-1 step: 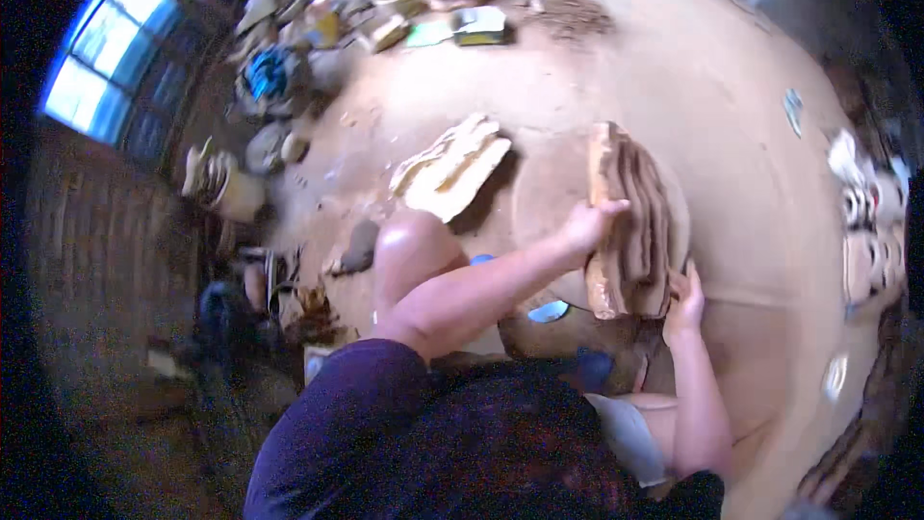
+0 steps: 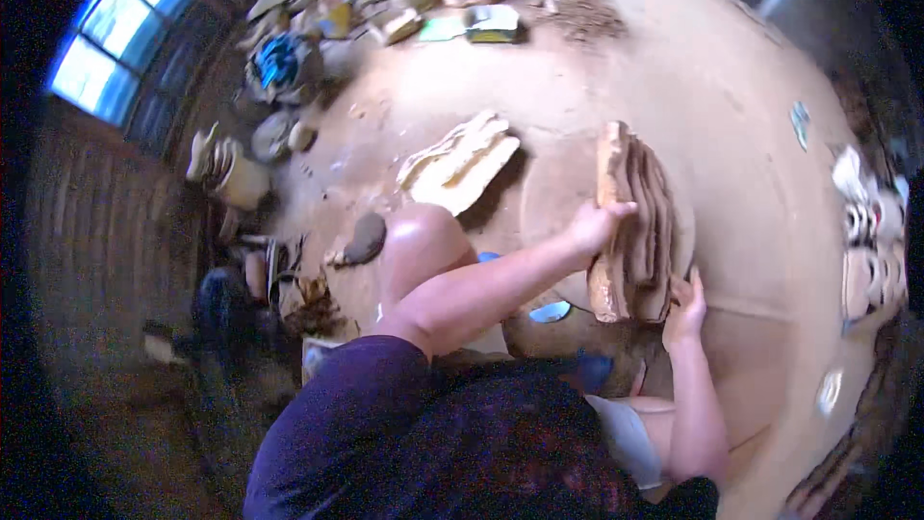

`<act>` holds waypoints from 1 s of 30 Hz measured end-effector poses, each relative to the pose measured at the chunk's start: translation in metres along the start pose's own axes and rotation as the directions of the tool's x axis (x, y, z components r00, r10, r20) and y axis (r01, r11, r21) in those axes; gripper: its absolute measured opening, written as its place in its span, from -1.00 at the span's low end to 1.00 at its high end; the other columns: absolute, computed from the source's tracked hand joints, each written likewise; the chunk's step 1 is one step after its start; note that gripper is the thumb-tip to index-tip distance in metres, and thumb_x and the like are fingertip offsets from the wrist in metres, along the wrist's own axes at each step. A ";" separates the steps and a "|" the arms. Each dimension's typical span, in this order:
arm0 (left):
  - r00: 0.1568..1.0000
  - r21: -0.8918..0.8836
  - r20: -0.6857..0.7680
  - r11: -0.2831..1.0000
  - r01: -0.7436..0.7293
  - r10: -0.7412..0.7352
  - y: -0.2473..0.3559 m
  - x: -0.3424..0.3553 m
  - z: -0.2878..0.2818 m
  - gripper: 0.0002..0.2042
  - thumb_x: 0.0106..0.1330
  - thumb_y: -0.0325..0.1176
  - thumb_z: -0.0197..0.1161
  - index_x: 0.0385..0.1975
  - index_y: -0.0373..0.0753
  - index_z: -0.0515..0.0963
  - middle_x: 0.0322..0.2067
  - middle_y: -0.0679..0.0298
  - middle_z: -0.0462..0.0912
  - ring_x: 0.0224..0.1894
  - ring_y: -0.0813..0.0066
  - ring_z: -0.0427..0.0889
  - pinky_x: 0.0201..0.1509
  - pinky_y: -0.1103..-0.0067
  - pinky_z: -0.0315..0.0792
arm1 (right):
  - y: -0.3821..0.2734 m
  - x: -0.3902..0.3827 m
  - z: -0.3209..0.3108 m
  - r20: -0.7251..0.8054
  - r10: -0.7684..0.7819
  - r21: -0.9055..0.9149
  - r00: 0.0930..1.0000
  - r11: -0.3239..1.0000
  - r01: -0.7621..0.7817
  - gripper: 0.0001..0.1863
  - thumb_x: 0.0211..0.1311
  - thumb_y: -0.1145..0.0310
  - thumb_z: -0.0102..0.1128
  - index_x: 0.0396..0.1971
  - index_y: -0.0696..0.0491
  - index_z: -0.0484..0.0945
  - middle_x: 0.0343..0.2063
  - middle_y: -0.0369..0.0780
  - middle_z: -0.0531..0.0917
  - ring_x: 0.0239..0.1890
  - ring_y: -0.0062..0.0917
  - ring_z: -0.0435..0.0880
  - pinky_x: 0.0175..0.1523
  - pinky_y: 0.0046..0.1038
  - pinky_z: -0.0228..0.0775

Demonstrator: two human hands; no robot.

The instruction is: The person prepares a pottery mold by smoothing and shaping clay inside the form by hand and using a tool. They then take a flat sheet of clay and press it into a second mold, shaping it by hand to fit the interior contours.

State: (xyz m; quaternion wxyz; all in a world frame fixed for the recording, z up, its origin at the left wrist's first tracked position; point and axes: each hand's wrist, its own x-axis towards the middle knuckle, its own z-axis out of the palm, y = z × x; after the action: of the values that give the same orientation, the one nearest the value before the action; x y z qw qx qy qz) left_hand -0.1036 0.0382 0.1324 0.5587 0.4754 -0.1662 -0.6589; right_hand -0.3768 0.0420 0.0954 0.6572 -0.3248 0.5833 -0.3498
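Observation:
A thick brown clay block point(image 2: 647, 231) with wavy ridges and a paler tan side is held tilted between my hands. My left hand point(image 2: 599, 227) is closed on its left side, the thumb lying over the edge. At the lower right edge, my right hand point(image 2: 685, 306) grips it, with some fingers hidden behind. Under the block lies a pale round board point(image 2: 544, 188), partly covered. To the left, a cream-coloured ridged slab point(image 2: 462, 166) of similar shape rests on the dusty surface.
Near my knee lies a dark rounded lump point(image 2: 366, 238). A pale blue dish-like piece point(image 2: 550, 312) sits below my left forearm. Pots and a blue bundle point(image 2: 279, 62) crowd the far left; crumbled clay point(image 2: 582, 15) lies at the back. Pale carved pieces point(image 2: 861, 279) line the right edge.
The whole view has shifted slightly, so things appear a little farther right. My hands keep the same hold on the clay block.

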 end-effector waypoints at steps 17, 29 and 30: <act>0.735 0.092 -0.216 0.763 -0.640 0.643 0.229 -0.165 -0.138 -0.43 0.25 -0.15 0.47 0.12 -0.41 0.48 -0.08 0.14 0.67 -0.10 0.35 0.69 0.11 0.40 0.57 | -0.067 -0.050 0.038 0.197 -0.372 -0.454 0.907 0.785 0.421 -0.56 0.49 0.22 0.20 0.18 0.22 0.54 0.11 -0.16 0.66 0.04 -0.47 0.69 0.13 -0.44 0.50; 0.888 -0.174 -0.014 0.874 -0.454 0.459 0.209 -0.234 -0.126 -0.59 0.33 -0.10 0.39 -0.01 -0.29 0.58 -0.18 0.28 0.69 -0.16 0.51 0.67 -0.01 0.54 0.54 | -0.115 0.030 0.219 0.908 -0.315 0.264 0.275 0.942 0.208 -0.24 0.58 -0.12 -0.09 0.48 0.18 0.19 0.42 -0.01 0.38 0.48 -0.23 0.29 0.56 -0.13 0.13; 0.909 -0.136 -0.025 0.899 -0.415 0.416 0.200 -0.226 -0.130 -0.56 0.32 -0.08 0.39 0.01 -0.32 0.58 -0.13 0.25 0.70 -0.10 0.48 0.67 0.05 0.53 0.53 | -0.113 0.055 0.189 0.929 -0.351 0.271 0.119 0.863 0.426 -0.22 0.56 -0.14 -0.06 0.49 0.18 0.18 0.43 -0.05 0.36 0.48 -0.24 0.29 0.56 -0.15 0.13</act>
State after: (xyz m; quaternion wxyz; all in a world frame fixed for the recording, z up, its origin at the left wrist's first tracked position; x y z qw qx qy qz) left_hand 0.1008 0.2167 0.3181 0.7177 0.3874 -0.2190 -0.5356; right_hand -0.1937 -0.0618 0.1807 0.7463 -0.6284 -0.0391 -0.2159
